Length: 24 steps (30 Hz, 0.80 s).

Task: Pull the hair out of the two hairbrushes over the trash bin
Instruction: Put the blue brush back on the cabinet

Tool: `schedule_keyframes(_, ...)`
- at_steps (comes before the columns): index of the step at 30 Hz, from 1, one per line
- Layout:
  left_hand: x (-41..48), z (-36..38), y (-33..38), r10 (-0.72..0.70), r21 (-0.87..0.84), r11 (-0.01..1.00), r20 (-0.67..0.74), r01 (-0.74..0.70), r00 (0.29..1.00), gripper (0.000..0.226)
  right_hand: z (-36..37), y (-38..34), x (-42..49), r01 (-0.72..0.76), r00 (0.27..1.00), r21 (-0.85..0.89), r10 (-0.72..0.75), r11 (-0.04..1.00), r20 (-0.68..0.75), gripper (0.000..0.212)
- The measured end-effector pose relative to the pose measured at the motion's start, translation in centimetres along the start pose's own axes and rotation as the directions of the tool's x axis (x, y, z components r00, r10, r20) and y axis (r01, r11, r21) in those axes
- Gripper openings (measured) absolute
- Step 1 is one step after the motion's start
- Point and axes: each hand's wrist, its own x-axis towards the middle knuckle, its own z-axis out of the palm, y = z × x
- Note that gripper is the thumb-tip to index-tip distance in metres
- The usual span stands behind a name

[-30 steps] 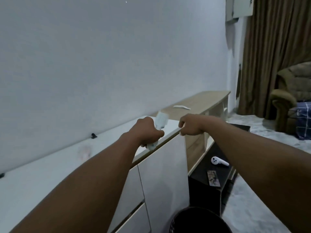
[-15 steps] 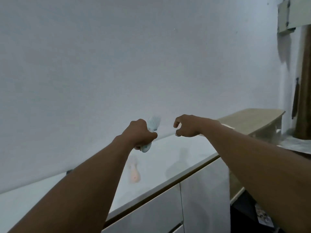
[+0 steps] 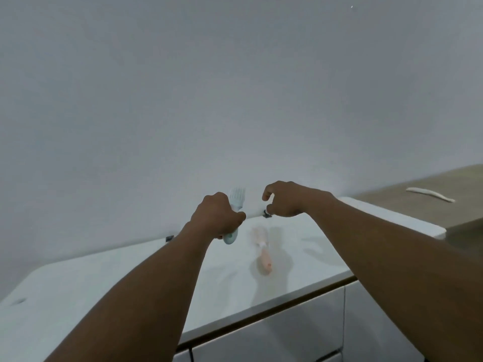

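Observation:
My left hand [image 3: 218, 219] is closed around the handle of a pale blue-white hairbrush [image 3: 236, 198], held upright with its bristles above my fist. A pink hairbrush [image 3: 262, 253] lies flat on the white cabinet top [image 3: 130, 278], just below and right of my left hand. My right hand [image 3: 286, 198] hovers to the right of the held brush, fingers curled and slightly apart, with nothing visible in them. The trash bin is out of view.
A plain grey-white wall fills the upper view. White cabinet doors [image 3: 287, 333] run under the top's front edge. A lower wooden shelf [image 3: 428, 210] at the right carries a long white object [image 3: 430, 194]. Small black clips [image 3: 170, 238] sit at the wall line.
My view has swung left and away from the bin, which has dropped out of sight. Both hands with the pale brush now hang over the cabinet top above the pink brush. My right fingers have loosened.

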Motion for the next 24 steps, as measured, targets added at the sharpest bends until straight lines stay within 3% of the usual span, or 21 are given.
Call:
schedule_keyframes(10,1.2,7.5,-8.3,-0.178,0.174,0.97,0.029,0.171,0.984,0.028,10.2,-1.1,5.8,0.057,0.993,0.015,-0.058,0.998,0.107,0.043)
schedule_keyframes(19,3.4,11.4,-10.3,-0.238,0.222,0.949,0.046,0.222,0.97,0.028,15.6,0.0,10.4,-0.041,0.998,-0.072,0.044,0.997,0.039,0.049)
schedule_keyframes(24,4.6,12.3,-11.0,-0.256,0.226,0.944,0.049,0.239,0.965,0.029,17.2,0.4,12.2,-0.035,0.999,-0.102,0.039,0.994,0.033,0.042)
